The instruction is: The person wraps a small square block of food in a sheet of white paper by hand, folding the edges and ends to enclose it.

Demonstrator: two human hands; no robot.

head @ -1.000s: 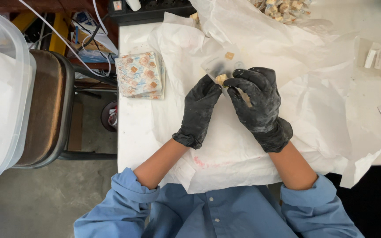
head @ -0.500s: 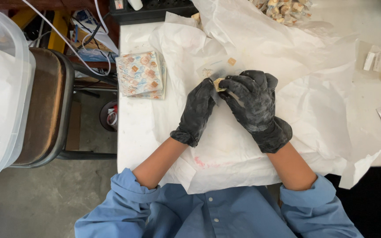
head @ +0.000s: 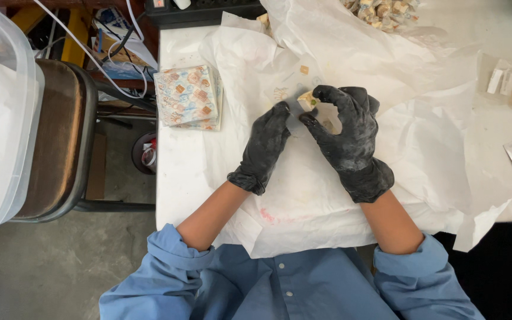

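Head view: two black-gloved hands are working a small tan piece over white paper on the bench.

Right hand is pinching the small tan piece between thumb and forefinger, while the left hand is touching its fingertips to a clear wrapper just beside it; the hands are sitting close together. White paper sheet is covering the bench. Left of the hands, a square stack of patterned blue-and-orange wrappers is lying flat. A pile of wrapped pieces is resting at the far edge.
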